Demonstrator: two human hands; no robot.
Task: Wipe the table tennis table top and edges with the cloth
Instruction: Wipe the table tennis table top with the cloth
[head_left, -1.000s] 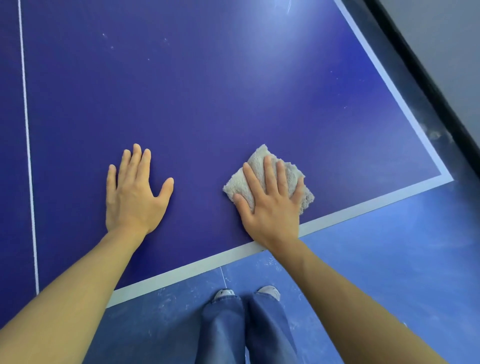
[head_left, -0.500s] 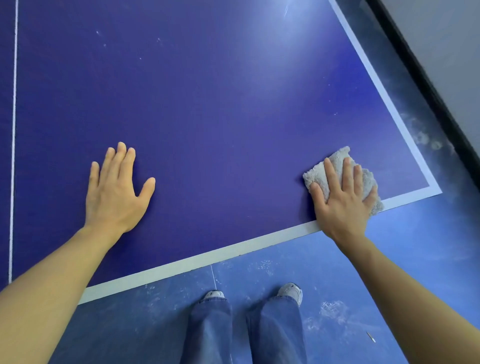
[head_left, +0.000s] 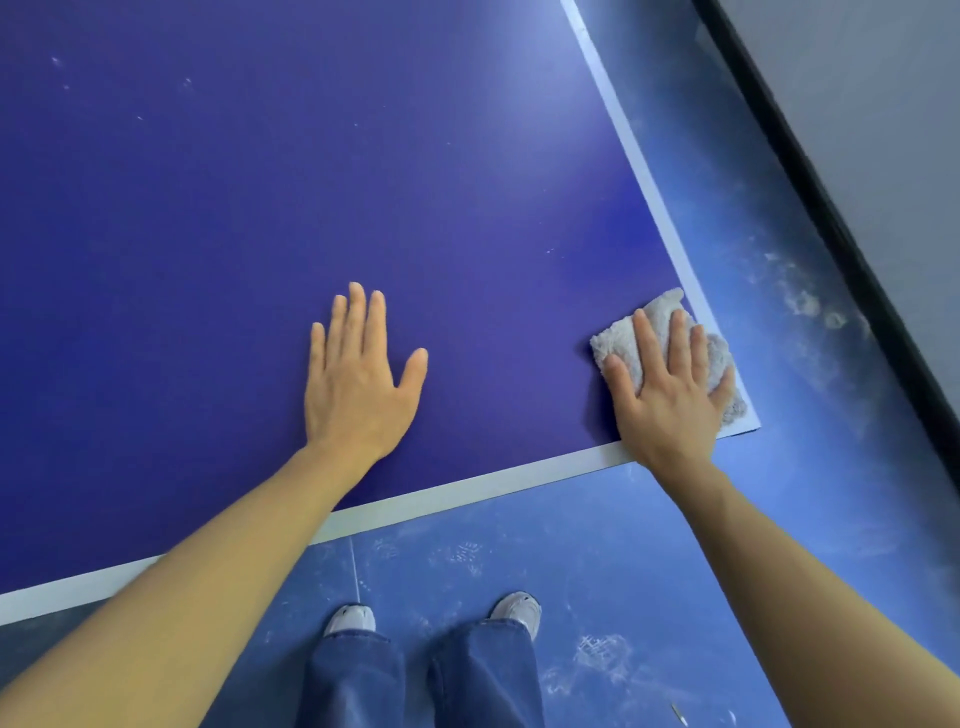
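Note:
The dark blue table tennis table top (head_left: 322, 176) fills most of the view, with a white border line along its near edge (head_left: 467, 493) and right edge (head_left: 644, 176). A pale fluffy cloth (head_left: 621, 338) lies at the near right corner of the table. My right hand (head_left: 670, 395) presses flat on the cloth with straight fingers, covering most of it. My left hand (head_left: 358, 384) rests flat on the bare table surface, fingers spread, well left of the cloth.
Small white specks dot the far table surface (head_left: 57, 62). Below the table is a blue floor (head_left: 623, 545) with dusty white smudges. My legs in jeans and light shoes (head_left: 426, 654) stand close to the near edge. A black skirting (head_left: 831, 218) and grey wall run at right.
My right hand has slid the cloth rightwards along the near edge to the table's corner. My left hand stays flat on the table; the view has shifted right.

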